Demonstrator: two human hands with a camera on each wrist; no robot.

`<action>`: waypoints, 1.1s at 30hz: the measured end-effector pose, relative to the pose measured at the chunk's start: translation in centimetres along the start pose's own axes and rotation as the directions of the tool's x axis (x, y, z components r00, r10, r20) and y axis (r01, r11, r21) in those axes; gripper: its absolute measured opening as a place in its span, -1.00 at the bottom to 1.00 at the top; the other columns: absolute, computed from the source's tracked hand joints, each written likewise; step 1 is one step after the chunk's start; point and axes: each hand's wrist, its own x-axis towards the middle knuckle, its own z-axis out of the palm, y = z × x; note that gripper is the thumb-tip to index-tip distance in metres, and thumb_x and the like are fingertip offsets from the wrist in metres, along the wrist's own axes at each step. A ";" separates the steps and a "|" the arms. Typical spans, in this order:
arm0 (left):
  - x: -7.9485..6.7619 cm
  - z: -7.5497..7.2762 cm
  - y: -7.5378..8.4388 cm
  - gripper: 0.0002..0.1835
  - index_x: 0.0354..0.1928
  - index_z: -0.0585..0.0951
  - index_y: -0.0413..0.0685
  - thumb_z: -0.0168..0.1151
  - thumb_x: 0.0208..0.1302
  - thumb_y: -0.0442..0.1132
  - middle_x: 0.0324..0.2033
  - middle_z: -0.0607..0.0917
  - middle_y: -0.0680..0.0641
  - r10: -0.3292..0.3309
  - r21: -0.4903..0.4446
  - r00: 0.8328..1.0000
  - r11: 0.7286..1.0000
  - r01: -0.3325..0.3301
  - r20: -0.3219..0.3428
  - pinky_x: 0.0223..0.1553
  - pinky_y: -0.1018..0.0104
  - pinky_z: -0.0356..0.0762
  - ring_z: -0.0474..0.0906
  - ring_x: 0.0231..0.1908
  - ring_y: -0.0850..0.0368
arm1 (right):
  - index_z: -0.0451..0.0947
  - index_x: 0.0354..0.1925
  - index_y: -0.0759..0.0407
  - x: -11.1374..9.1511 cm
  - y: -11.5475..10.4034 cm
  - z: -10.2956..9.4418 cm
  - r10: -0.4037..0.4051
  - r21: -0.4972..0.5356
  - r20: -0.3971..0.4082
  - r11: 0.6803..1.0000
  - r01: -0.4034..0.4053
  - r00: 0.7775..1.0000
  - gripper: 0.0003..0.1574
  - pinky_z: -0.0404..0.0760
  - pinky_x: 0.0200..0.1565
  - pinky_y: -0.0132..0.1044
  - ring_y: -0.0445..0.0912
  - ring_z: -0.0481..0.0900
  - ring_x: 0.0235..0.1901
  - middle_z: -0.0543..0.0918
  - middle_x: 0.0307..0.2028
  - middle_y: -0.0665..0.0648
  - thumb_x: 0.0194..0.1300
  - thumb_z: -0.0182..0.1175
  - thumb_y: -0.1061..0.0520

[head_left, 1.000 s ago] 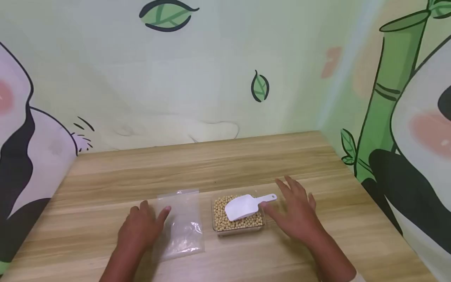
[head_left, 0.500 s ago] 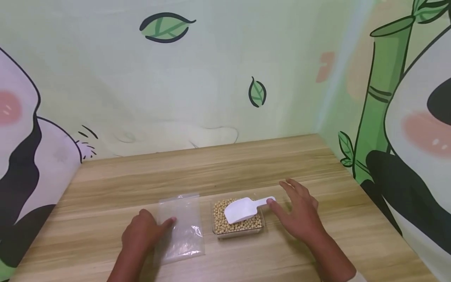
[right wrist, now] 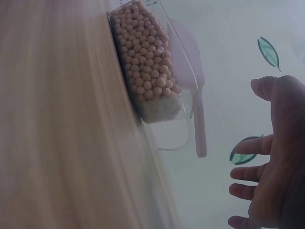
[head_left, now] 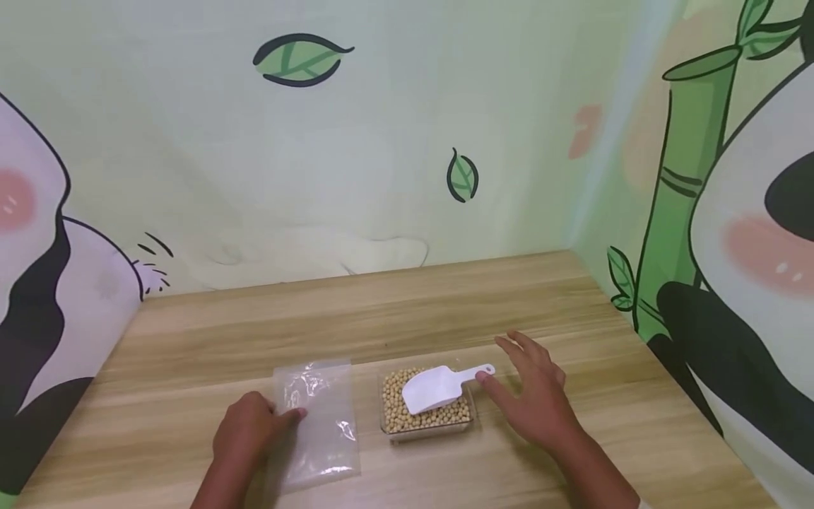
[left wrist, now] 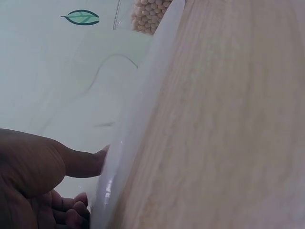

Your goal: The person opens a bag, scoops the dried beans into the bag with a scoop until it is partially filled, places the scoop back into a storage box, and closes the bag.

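Nearest us lies the near edge of a clear plastic bag [head_left: 324, 431], flat on the desk [head_left: 356, 307] to the left of centre. Its long axis runs away from us with a slight slant, and its shorter far edge lies roughly parallel to the back of the desk. At its left side we see the left hand [head_left: 246, 429], the thumb stretched over the bag and the other fingers loosely bent; we cannot tell whether they pinch the film or only rest against it.

Just right of the bag stands a clear container [head_left: 439, 430] of pale round beans [head_left: 394, 403], its long axis running left to right. On the beans we find a white scoop [head_left: 432, 390]. Its bowl points left and a little towards us, while its handle [head_left: 477, 372] points right and slightly away, past the container's rim. Beside the handle's end is the right hand [head_left: 537, 399], its fingers spread wide and holding nothing, the thumb closest to the handle; the right wrist view shows us a gap between them.

Beyond the desk we face a pale wall [head_left: 369, 141] with painted leaves [head_left: 299, 60], and on the right a green bamboo stalk [head_left: 689, 134].
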 end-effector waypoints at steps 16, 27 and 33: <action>-0.5 -0.3 -0.4 -0.56 -0.26 0.49 -0.18 0.56 0.32 -0.06 -0.39 0.65 -0.17 0.099 -0.124 0.993 0.987 -0.105 -0.057 -0.39 0.20 0.43 0.54 -0.37 -0.02 | 0.37 0.62 0.01 1.0 -3.9 1.5 -0.107 0.044 0.142 0.994 0.102 0.984 -0.06 -0.10 0.49 0.50 0.28 0.11 0.68 0.22 0.69 0.21 0.47 0.37 -0.28; -1.3 -1.3 0.9 -0.63 0.04 0.66 -0.33 0.53 0.34 -0.24 -0.06 0.84 -0.43 0.111 -0.267 0.992 0.956 -0.125 -0.064 -0.22 0.11 0.68 0.82 -0.09 -0.21 | 0.40 0.59 0.08 2.5 -6.4 3.1 -0.198 0.004 0.192 0.980 0.201 0.961 -0.10 0.08 0.44 0.46 0.22 0.20 0.65 0.35 0.62 0.25 0.46 0.38 -0.21; -2.4 -2.0 2.0 -0.66 0.09 0.67 -0.29 0.49 0.40 -0.27 -0.03 0.85 -0.37 0.097 -0.329 0.992 0.937 -0.118 -0.079 -0.28 0.27 0.57 0.82 -0.10 -0.09 | 0.39 0.60 0.07 2.8 -7.7 3.7 -0.220 0.021 0.220 0.975 0.221 0.950 -0.11 0.12 0.44 0.41 0.21 0.21 0.65 0.38 0.60 0.26 0.46 0.39 -0.16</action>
